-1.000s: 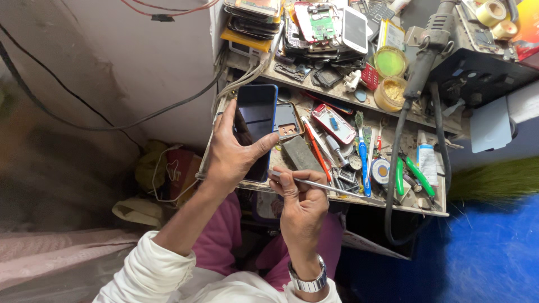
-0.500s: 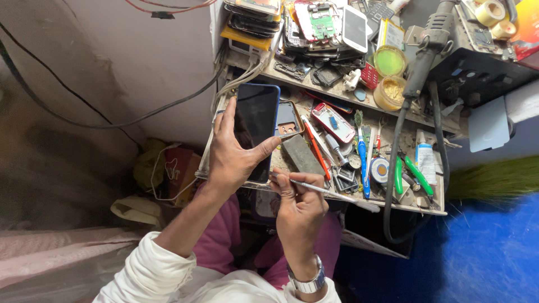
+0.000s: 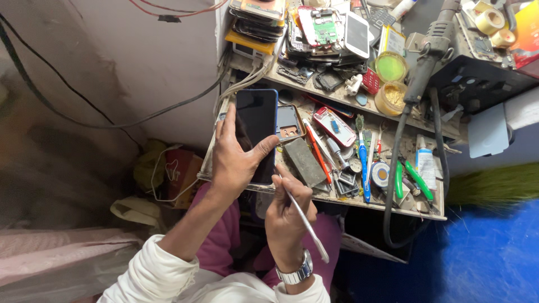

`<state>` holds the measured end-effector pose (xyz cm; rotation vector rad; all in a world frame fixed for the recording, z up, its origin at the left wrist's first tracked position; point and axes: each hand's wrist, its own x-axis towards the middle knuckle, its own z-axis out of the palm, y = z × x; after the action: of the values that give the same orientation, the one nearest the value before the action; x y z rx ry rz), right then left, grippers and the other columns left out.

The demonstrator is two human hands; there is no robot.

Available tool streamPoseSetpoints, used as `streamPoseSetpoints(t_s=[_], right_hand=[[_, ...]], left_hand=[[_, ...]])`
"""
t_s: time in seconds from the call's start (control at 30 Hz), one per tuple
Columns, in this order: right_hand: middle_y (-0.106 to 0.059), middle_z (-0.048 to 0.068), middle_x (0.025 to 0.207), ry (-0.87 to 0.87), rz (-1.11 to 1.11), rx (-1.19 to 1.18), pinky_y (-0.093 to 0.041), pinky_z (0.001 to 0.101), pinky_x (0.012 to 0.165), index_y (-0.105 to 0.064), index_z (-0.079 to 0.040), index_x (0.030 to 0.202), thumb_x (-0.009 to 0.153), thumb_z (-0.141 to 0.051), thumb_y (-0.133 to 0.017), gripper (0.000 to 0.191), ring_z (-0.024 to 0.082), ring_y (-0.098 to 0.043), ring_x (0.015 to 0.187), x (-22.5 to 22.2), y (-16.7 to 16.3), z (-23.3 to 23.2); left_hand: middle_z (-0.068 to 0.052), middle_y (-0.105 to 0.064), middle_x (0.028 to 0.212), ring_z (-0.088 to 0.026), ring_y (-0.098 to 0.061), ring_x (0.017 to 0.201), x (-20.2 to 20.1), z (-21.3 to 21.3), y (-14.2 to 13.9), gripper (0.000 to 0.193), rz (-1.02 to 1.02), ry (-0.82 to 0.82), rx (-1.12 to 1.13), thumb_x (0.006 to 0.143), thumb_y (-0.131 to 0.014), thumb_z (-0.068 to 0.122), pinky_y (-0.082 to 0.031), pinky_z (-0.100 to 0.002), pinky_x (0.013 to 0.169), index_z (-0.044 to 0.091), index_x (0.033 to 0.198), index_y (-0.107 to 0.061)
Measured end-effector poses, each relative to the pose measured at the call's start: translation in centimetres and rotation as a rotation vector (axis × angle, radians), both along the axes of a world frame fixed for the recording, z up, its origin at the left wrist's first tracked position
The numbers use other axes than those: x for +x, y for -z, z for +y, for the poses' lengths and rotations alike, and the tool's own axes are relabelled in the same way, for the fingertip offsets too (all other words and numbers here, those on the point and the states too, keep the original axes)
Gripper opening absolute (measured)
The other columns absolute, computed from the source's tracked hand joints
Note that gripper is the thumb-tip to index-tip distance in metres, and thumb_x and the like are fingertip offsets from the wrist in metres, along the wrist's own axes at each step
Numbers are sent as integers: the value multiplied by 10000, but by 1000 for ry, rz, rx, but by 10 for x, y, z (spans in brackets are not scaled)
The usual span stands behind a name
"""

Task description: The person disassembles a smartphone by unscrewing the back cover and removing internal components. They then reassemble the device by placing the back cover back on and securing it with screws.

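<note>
My left hand grips a black smartphone with a blue rim, screen up, thumb across its lower right edge, above the near left of the workbench. My right hand is just below and to the right of the phone. It pinches a thin metal prying tool, whose tip points up toward the phone's lower corner and whose flat end slants down to the right. A metal wristwatch sits on my right wrist.
The bench carries a grey block, a red-framed phone body, an orange screwdriver, blue and green tools, tape and a tube. A raised shelf holds stacked phones and yellow pots. A black hot-air handle trails its hose. Cables hang on the left wall.
My right hand has turned the prying tool from lying level to slanting down and to the right, and drawn closer under the phone. The left hand still holds the phone.
</note>
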<state>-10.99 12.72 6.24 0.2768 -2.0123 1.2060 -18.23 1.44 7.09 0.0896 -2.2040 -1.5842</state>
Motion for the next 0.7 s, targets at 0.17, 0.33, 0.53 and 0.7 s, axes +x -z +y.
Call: streamPoseSetpoints(t_s=[0.17,0.33,0.53,0.7], right_hand=[[-741,198,1145,40,105,132,-642,352,845,-469,-40,1061,1014,-24,-670,207,326,-774,1055,-1,4,-3],[-734,198,1160,57,169,172,-638,393,897,-480,-59,1038,1008,-16,-686,213,332,-761,1088,-4,4,-6],[-729,208,1181,27,88,140,-636,389,924,-470,-36,1047,1015,-14,-662,195,356,-733,1163,-8,-1,-4],[-741,225,1179,9,15,-89,-632,330,867,-457,-34,1039,1027,-39,-653,196,268,-758,1089,-12,4,-1]], left_hand=[[-304,-472,1477,-394,-495,1387,-3,-2,0,1098,-27,-5,11,796,-856,526,-430,-443,1125,-92,1538,-333],[-284,-502,1484,-385,-493,1408,-5,-3,0,1040,-26,18,62,811,-848,505,-408,-444,1147,-68,1537,-372],[-240,-549,1360,-366,-563,1283,4,4,2,993,-76,54,37,803,-825,497,-471,-434,1052,-26,1525,-387],[-184,-585,1309,-325,-632,1149,5,8,6,909,-207,31,76,836,-762,477,-517,-405,957,17,1531,-399]])
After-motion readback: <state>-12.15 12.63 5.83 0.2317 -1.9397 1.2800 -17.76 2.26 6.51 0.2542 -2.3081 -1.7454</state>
